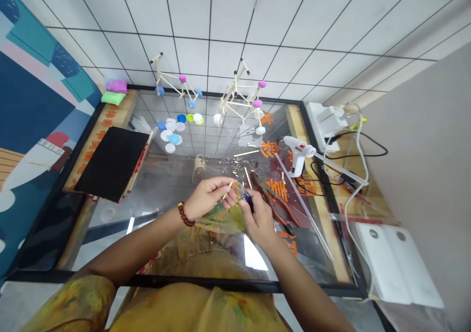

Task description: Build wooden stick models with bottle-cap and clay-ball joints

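Surface [162,187] is glass w/ a black frame. Its left edge runs close along a painted wall, and the front rim sits just under the person's arms. Far left, a black board [112,162] lies flat and takes up most of that side; free glass shows only in front of it, toward the front rim. Back-left corner: pink bag [117,85] and green bag [113,97], touching. Further right is a cluster of bottle caps [172,130], w/ a stick model [176,84] behind it at the back edge. A small spool [198,167] lies just beyond the left hand [208,194].

Centre: the open glass between caps and hands is littered w/ small chips. Left fingers pinch narrow on a short stick [227,190], which slants between thumb and forefinger over the middle of the surface. Right hand [259,219] is just beside, its fingertips almost meeting the left's. Its fingers curl shut round a dark blue tool [250,202]; kind of tool can't tell. A second stick [248,177] pokes up just above the right hand; held or not, can't tell.

Right: another stick model [241,101] at the back, pliers [283,214] just right of the right hand, then a glue gun [298,152]. Cables [349,175] crowd the right edge, so little room there. White boxes [399,263] sit front-right, off the glass.
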`<state>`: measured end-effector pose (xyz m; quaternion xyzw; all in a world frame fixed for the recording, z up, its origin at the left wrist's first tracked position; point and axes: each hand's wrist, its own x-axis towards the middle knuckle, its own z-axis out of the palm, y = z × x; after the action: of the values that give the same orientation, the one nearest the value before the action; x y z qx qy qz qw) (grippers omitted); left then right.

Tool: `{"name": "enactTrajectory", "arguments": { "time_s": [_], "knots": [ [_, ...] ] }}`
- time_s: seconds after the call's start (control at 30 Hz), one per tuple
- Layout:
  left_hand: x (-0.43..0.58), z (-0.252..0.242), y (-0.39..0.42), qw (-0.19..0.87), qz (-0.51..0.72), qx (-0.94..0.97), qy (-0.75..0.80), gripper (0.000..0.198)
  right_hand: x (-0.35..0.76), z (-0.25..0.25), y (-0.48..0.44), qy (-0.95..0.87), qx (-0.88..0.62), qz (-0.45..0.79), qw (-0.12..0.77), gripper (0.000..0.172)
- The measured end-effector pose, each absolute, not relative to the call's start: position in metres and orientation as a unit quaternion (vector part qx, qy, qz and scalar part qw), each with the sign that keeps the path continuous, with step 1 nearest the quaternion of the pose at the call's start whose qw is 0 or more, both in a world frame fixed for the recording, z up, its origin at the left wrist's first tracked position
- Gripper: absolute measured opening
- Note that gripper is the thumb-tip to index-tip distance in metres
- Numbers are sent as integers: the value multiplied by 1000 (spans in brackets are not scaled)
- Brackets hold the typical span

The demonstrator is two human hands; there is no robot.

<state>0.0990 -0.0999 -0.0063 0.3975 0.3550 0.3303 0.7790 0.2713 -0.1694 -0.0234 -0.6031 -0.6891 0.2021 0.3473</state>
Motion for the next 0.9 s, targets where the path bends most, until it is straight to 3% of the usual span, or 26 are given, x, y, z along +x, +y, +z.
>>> {"name": "enactTrajectory", "arguments": {
  "time_s": [0.13, 0.37, 0.9],
  "knots": [
    [99, -8, -100, 740, 332, 445, 381, 35, 271, -24, -170, -694, -599, 208, 341, 26],
    [96, -9, -99, 583, 351, 608, 409, 17, 271, -15, -172, -705, -598, 227, 307, 28],
    [96, -6, -103, 477, 371, 715, 351, 19, 269, -15, -173, -719, -577, 230, 310, 25]
  ]
}}
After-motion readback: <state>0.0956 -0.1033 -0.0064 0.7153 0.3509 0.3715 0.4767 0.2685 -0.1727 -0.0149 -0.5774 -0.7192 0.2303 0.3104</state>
